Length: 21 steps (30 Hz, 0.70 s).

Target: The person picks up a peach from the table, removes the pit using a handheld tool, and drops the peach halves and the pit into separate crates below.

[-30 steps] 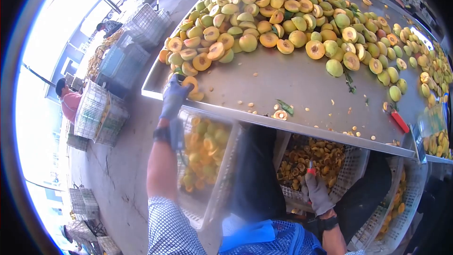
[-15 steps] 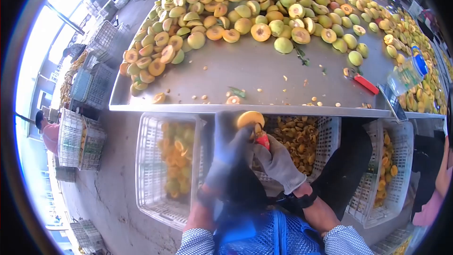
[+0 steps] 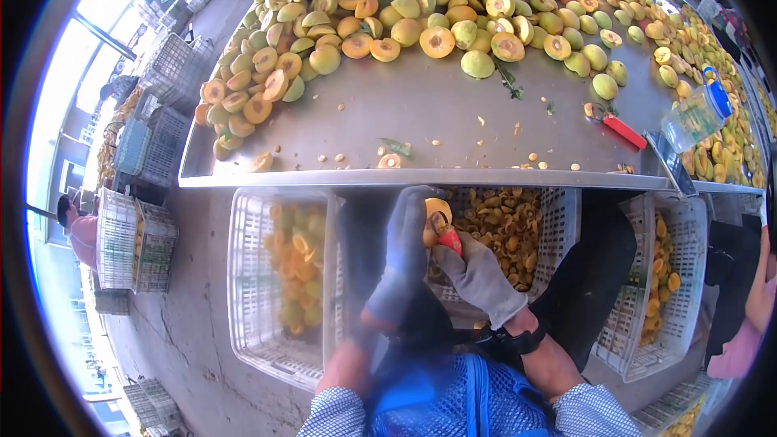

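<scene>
Your left hand [image 3: 405, 251] is gripping fruit half [image 3: 438, 212], fingers closed round it, now lowered below counter [image 3: 421, 178] edge, over pit crate [image 3: 518, 226] at 12 o'clock. Your right hand [image 3: 477, 275], fingers wrapped round red-handled tool [image 3: 450, 236], is digging pit out; pitting underway.

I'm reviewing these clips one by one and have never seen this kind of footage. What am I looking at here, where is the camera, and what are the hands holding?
There is no machine here: a person wears a camera on the head, looking down at their own gloved hands, and the wide lens bends the edges. The left hand holds a halved yellow fruit. The right hand presses a small red-handled tool into it. Ahead is a metal table heaped with whole and halved fruit, with loose pits near its front edge. Below stand white plastic crates: one with fruit halves, one with what look like pits. Another red-handled tool lies on the table.
</scene>
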Available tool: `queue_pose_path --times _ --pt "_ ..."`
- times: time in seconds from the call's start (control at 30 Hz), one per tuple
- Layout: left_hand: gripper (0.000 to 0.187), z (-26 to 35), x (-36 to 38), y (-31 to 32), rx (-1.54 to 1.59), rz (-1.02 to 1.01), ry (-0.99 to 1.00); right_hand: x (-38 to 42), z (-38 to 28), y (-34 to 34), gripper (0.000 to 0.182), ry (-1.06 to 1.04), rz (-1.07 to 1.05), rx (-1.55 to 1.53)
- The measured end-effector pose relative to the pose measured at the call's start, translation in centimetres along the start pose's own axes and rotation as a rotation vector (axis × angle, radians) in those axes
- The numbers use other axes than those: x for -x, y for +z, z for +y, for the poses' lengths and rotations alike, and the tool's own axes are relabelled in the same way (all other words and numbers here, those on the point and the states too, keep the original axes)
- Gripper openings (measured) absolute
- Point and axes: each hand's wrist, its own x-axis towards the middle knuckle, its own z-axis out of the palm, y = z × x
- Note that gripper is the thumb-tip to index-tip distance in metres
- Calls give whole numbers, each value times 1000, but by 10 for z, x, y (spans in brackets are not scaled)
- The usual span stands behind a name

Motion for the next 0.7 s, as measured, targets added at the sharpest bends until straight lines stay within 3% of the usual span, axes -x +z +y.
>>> queue_pose_path --times 0.1,0.23,0.3,0.33,0.4,0.47,0.53,0.6,0.63,0.67,0.7 --pt "29 1 -1 2 -146 35 14 1 -1 5 35 103 16 60" --pt "25 1 -5 0 -200 -72 14 4 14 10 34 31 -34 7" --pt "25 5 -4 1 -176 -128 -7 7 17 12 36 151 -116 -340" --pt "24 7 -5 0 -203 -163 -3 9 16 8 36 154 -111 -342" --pt "23 8 -7 1 -231 -205 0 11 8 -3 40 676 -422 -856" --pt "22 4 -7 2 -332 -268 97 17 12 2 42 606 -380 -833" --pt "23 1 -10 -1 -277 -322 29 21 15 3 45 541 -337 -811" --pt "23 -5 -13 -6 -218 -374 -40 21 18 -1 48 538 -513 -1220" --pt "26 -10 -14 -8 -134 -395 -93 21 20 -2 48 537 -503 -1220" --pt "29 -18 -16 -10 -45 -422 -147 22 23 -2 39 549 -536 -1309" --pt "45 -25 -15 -13 -38 -396 -158 25 26 -2 30 563 -565 -1399"
